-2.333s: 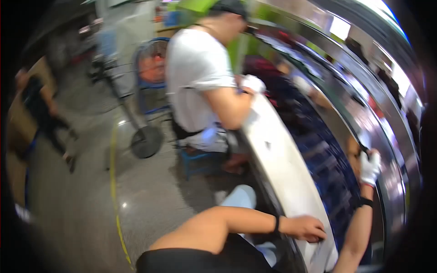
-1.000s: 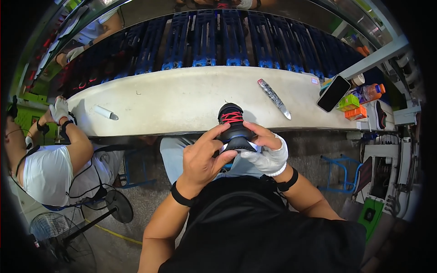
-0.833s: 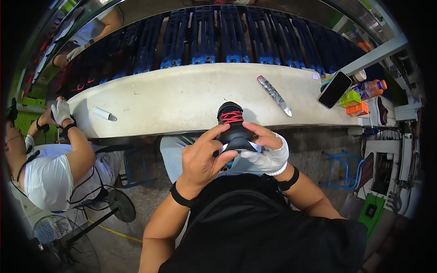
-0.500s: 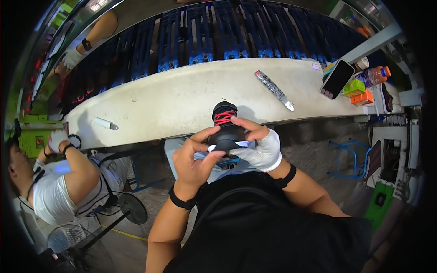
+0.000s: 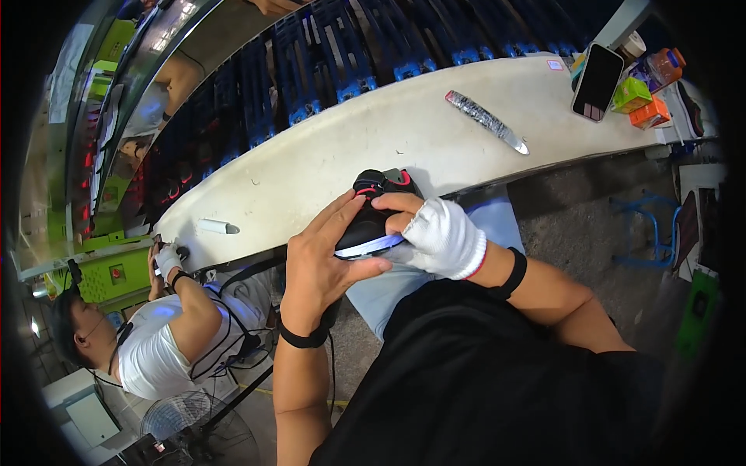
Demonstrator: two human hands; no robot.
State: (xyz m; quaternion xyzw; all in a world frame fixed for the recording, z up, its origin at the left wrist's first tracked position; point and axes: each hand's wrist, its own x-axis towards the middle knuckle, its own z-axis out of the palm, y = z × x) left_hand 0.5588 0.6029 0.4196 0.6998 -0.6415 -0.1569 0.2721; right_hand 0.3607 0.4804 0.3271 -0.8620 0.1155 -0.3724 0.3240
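Note:
A black shoe (image 5: 371, 218) with red laces and a pale sole edge is held over my lap, its toe at the front edge of the long white workbench (image 5: 326, 155). My left hand (image 5: 320, 260), bare with a black wristband, grips the shoe's near side. My right hand (image 5: 429, 231), in a white glove with bare fingertips, clasps the shoe from the right, its fingers over the top.
A wrapped knife-like tool (image 5: 486, 120) lies on the bench to the right. A phone (image 5: 597, 80), small boxes (image 5: 642, 102) and a bottle (image 5: 659, 67) sit at the far right end. A white tube (image 5: 215, 227) lies left. A seated co-worker (image 5: 163, 342) works at the left; a fan (image 5: 198, 427) stands behind.
My head swung from the co-worker to my own lap. Over the last second both hands kept hold of the shoe, turning it slightly; the view tilted and drifted.

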